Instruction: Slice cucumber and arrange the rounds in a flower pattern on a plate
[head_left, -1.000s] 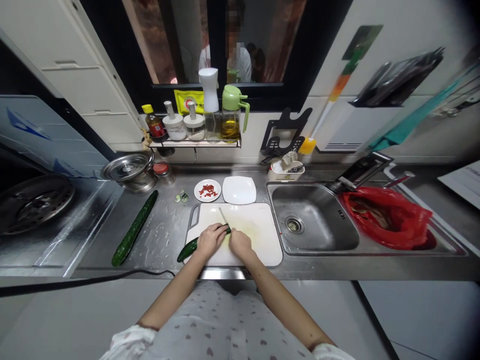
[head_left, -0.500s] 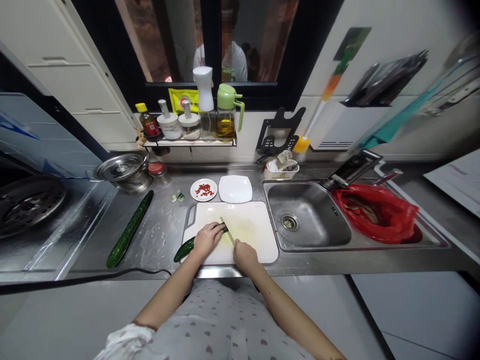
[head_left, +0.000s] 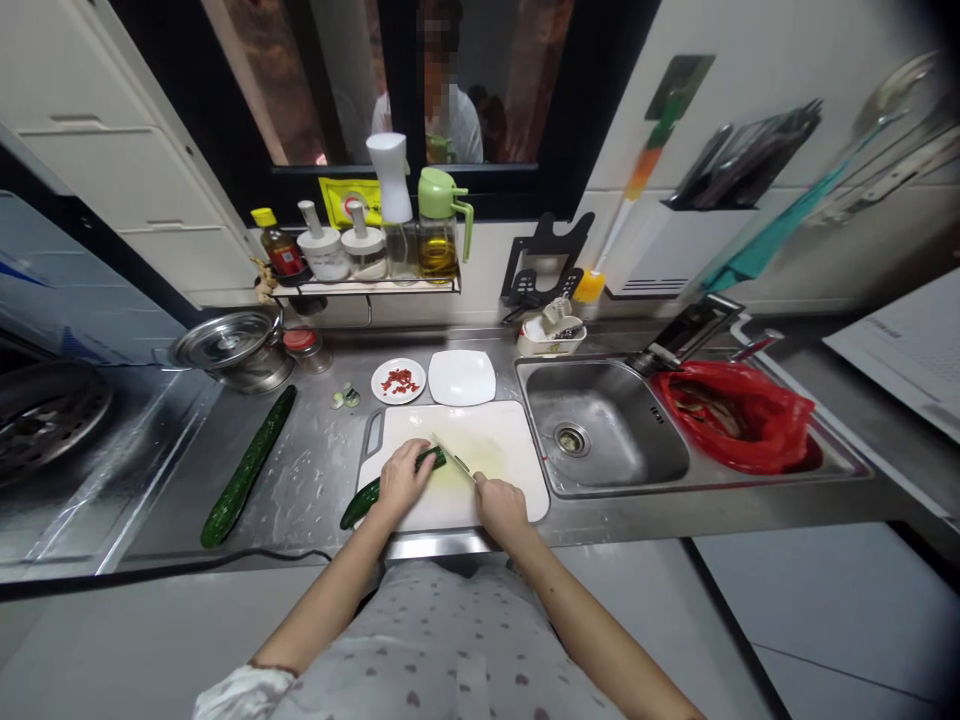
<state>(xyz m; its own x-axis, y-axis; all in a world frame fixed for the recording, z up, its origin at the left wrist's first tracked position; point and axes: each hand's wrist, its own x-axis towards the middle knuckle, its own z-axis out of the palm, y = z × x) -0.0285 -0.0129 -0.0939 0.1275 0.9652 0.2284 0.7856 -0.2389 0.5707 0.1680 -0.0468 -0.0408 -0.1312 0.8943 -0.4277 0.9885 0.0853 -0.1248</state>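
My left hand (head_left: 403, 480) is closed over a dark green cucumber (head_left: 361, 503) lying aslant on the white cutting board (head_left: 510, 450). The cucumber's right end pokes out past my fingertips. In my right hand (head_left: 501, 507) is the handle of a knife (head_left: 454, 459), its blade slanting up and left just beyond that end. A thin green-edged piece shows by the blade; whether it clings to the knife I cannot tell. Behind the board stand a small plate of chopped red bits (head_left: 399, 382) and a white square plate (head_left: 461, 377).
A whole cucumber (head_left: 247, 468) lies on the counter at left, near cucumber ends (head_left: 346, 396), a red-lidded jar (head_left: 307, 350) and a lidded steel pot (head_left: 231, 350). To the right is the sink (head_left: 615, 425) with a red plastic bag (head_left: 739, 415). A seasoning rack (head_left: 367, 287) hangs behind.
The knife has moved slightly away from the cucumber's end, and a thin piece now shows beside the blade. My left hand still grips the cucumber. The whole view has shifted a little.
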